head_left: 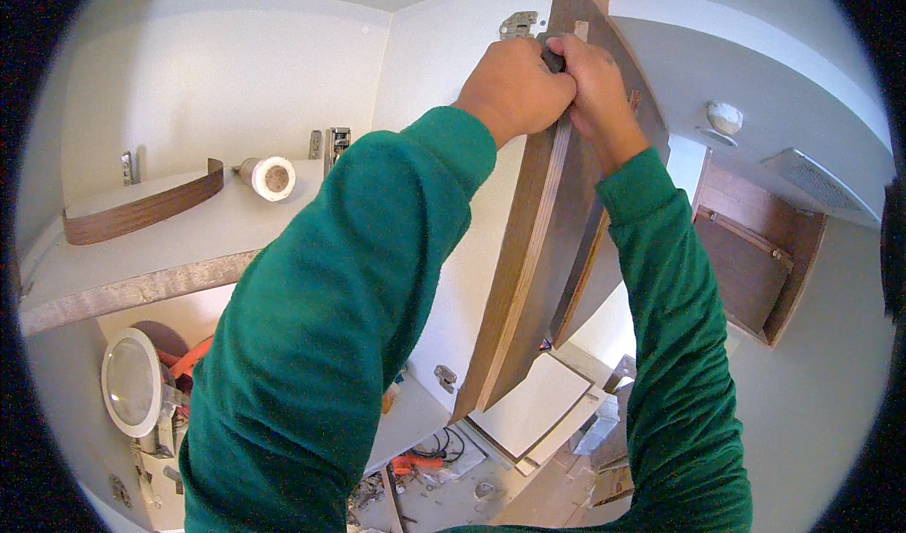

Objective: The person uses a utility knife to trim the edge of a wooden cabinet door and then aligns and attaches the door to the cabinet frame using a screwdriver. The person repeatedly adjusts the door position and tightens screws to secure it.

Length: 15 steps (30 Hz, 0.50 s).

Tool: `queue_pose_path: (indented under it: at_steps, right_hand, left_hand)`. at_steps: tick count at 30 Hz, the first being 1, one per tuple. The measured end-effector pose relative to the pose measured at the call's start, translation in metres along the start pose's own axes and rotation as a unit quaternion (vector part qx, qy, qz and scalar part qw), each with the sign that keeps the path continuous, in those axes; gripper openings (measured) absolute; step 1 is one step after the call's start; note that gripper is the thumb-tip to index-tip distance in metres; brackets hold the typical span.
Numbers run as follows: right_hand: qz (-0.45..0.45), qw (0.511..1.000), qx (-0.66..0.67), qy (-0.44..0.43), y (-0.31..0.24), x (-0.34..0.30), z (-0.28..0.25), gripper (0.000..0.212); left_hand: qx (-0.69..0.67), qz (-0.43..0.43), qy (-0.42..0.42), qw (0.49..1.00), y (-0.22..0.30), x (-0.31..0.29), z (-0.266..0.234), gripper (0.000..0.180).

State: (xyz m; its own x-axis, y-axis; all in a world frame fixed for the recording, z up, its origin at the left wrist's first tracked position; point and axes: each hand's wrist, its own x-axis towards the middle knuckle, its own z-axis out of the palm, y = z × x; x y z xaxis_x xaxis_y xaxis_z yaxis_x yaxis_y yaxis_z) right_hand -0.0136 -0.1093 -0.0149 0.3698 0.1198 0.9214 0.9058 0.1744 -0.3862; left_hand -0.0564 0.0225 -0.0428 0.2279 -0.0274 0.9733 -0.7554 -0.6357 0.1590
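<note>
Both my hands are raised together at the upper front edge of a brown wooden cabinet panel (528, 250). My left hand (517, 84) is closed in a fist, and my right hand (596, 84) is closed against it. Between them shows a small dark grey object (551, 53), with the right thumb pressed on it; most of it is hidden by fingers, so its kind cannot be told. Just left of the hands, a metal hinge (518, 25) is fixed to the white cabinet side (462, 61). A second hinge (445, 377) sits lower on that side.
On the shelf (142, 292) at left lie a curved brown edging strip (146, 207) and a white roll (274, 179). A round lamp (130, 382) and orange things stand below. White boards (533, 406) and scattered debris lie lower down. An open brown hatch (750, 259) is at right.
</note>
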Motion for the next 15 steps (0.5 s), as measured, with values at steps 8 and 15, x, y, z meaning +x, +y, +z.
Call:
queue_pose_path:
  at_steps: [8,15]
  right_hand:
    - [-0.011,0.999,-0.047,-0.018,-0.002,0.004,-0.002,0.027]
    - [-0.094,0.988,-0.126,0.003,0.03,0.017,-0.021,0.025]
  left_hand:
    - [-0.007,-0.01,-0.018,1.0,0.003,0.003,-0.006,0.041]
    - [-0.012,0.002,-0.005,1.0,0.003,-0.004,0.003,0.042]
